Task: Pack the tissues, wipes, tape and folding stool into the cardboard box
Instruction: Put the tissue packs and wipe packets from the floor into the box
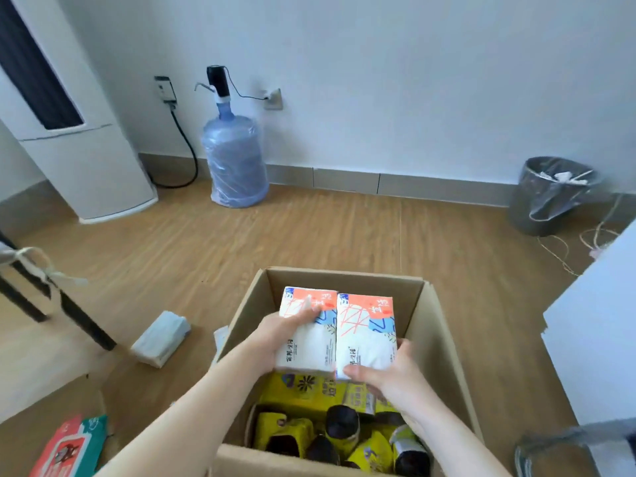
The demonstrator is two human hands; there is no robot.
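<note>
An open cardboard box (444,342) stands on the floor in front of me. Over its far half I hold two white tissue packs with orange and blue print, side by side. My left hand (275,333) grips the left tissue pack (309,339); my right hand (389,373) grips the near end of the right tissue pack (366,333). Under them in the box lie yellow packages (303,390) and dark rolls (342,425). A plain white tissue pack (160,339) lies on the floor left of the box. A red and green wipes pack (72,449) sits at the bottom left.
Black chair legs (79,321) stand at the left. A blue water jug (234,156) with a pump and a white floor unit (79,149) are by the far wall, a bin (547,197) at the far right. A white panel (599,332) rises right of the box.
</note>
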